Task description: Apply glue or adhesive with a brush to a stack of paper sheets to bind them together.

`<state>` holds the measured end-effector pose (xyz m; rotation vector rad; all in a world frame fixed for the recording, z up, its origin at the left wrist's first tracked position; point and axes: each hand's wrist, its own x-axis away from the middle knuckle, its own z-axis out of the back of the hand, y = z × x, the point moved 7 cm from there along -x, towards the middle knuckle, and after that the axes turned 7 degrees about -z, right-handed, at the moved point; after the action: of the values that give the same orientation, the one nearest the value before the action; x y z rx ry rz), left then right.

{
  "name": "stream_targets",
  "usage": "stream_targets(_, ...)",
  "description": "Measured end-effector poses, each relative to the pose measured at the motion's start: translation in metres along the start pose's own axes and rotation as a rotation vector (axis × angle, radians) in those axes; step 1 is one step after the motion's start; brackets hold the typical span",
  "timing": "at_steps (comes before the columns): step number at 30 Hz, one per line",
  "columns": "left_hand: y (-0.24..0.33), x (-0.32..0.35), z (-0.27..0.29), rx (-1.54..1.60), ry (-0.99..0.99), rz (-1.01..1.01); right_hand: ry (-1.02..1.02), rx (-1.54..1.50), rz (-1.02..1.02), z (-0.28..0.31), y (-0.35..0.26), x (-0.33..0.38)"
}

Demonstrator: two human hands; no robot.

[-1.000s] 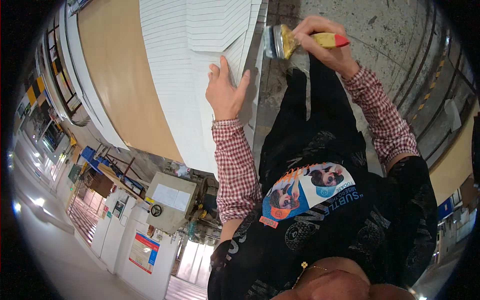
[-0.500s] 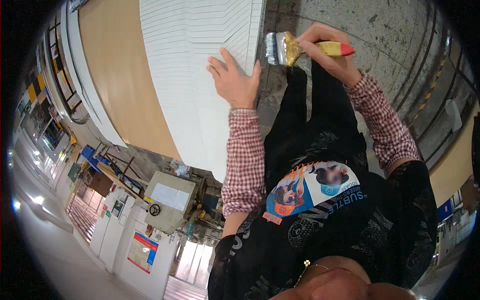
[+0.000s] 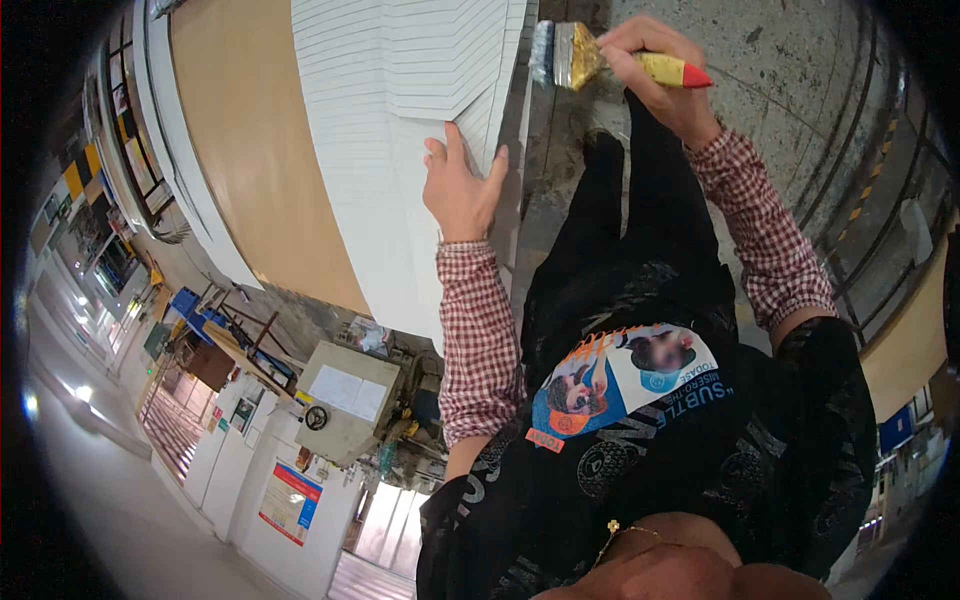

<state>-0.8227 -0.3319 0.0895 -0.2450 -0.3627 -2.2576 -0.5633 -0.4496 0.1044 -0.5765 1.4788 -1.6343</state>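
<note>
My right hand (image 3: 665,75) grips a wide flat paintbrush (image 3: 575,56) with a yellow, red-tipped handle. Its bristles look coated and point left, held over the floor beside the table edge. Many overlapping white sheets (image 3: 365,160) lie fanned out, their edges making a row of thin lines. On them rests my left hand (image 3: 465,195), fingers apart and thumb spread toward the right edge. Its index fingertip touches the near edge of one sheet (image 3: 445,95), whose corner stands slightly away from those beneath. Checked sleeves cover both forearms.
A tan board surface (image 3: 255,150) lies left of the sheets. Beyond the table's near end stands a grey-green machine (image 3: 345,400) with a black handwheel. Concrete floor (image 3: 780,80) extends to the right, with a yellow-and-black striped line. A red-and-blue poster (image 3: 290,505) hangs on a white wall.
My left hand has drawn back toward me across the sheets, and one sheet's edge now shows a larger gap at its corner. My right hand and the brush have shifted slightly farther away.
</note>
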Motion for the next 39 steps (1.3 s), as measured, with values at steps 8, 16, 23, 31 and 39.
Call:
stream_targets(8,0.009,-0.010,0.009,0.058,-0.006,-0.048,-0.017,0.010,-0.021,-0.011,0.008,0.006)
stream_targets(16,0.020,-0.009,0.007,0.010,0.021,-0.077,0.058,0.071,0.070,0.004,-0.004,0.001)
stream_targets(23,0.042,-0.019,-0.001,-0.135,0.007,-0.028,-0.068,-0.008,-0.066,-0.011,0.004,0.028)
stream_targets(31,0.029,0.010,-0.039,-0.112,0.292,0.037,-0.026,-0.059,-0.224,0.001,-0.003,0.037)
stream_targets(39,-0.008,0.034,-0.031,-0.129,0.092,0.066,0.014,-0.044,-0.113,-0.010,0.009,0.031)
